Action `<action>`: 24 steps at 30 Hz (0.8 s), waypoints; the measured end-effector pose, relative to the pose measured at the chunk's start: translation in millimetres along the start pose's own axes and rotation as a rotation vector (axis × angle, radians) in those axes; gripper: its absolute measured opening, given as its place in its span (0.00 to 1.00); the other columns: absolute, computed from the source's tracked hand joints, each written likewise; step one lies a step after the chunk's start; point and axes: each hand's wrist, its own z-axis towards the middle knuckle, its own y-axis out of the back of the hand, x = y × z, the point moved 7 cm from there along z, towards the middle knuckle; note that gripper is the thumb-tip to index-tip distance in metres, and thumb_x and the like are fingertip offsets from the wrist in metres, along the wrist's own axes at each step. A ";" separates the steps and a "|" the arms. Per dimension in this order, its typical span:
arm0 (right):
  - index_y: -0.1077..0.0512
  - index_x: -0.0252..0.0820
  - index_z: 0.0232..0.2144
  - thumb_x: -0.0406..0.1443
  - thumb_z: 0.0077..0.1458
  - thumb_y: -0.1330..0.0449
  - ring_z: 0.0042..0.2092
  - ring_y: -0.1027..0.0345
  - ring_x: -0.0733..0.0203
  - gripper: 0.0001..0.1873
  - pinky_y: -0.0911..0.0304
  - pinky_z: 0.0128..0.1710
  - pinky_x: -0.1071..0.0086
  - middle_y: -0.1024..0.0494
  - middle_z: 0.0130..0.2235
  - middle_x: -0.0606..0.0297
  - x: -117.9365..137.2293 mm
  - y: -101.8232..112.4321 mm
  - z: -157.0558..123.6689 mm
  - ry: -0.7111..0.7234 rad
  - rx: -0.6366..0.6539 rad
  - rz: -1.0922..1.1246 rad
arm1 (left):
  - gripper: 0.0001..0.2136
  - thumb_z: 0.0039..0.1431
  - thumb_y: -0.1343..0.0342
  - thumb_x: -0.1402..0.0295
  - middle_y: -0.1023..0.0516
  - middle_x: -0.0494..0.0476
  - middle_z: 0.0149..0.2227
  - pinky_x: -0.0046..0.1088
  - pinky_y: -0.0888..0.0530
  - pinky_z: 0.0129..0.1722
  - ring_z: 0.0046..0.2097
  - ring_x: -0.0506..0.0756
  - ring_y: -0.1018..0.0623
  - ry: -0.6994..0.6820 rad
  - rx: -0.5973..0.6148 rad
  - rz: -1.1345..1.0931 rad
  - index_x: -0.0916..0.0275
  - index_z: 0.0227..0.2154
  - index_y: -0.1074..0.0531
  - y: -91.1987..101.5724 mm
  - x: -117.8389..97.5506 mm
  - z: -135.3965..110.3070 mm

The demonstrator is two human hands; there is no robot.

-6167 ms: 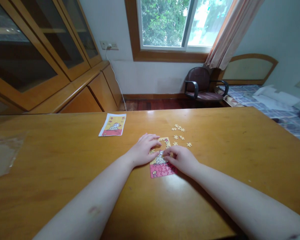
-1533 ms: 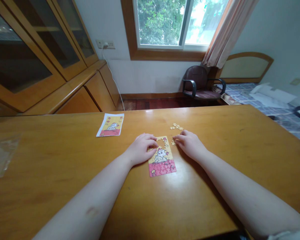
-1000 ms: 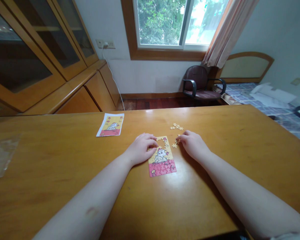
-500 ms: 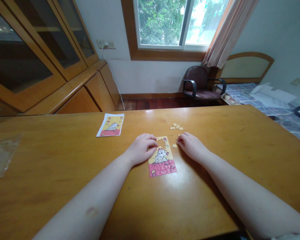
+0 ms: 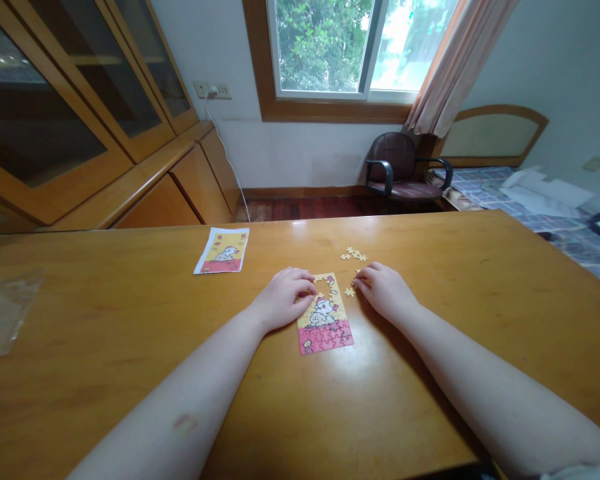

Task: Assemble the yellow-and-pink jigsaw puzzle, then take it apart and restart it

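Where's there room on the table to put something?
The table is bare between the clear plastic and picture sheet, this side of the puzzle, and right of the right hand. It's crowded at the puzzle's top: the left hand, loose pieces and right hand.

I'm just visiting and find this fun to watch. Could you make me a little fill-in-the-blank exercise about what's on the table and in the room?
1. The lower band of the puzzle is coloured ____.
2. The hand nearest the loose pieces is the person's ____ one.
3. Seen from the person's side, the picture sheet lies to the ____ of the puzzle.
4. The armrests of the chair are ____ in colour.

Missing words: pink; right; left; black.
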 end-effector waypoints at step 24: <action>0.29 0.40 0.32 0.34 0.55 0.39 0.41 0.31 0.57 0.03 0.39 0.41 0.67 0.25 0.38 0.59 -6.0 -8.5 0.0 -0.050 0.102 0.120 | 0.07 0.59 0.47 0.70 0.22 0.57 0.45 0.42 0.31 0.53 0.50 0.59 0.26 0.008 0.011 0.009 0.59 0.32 0.23 0.4 -0.1 0.1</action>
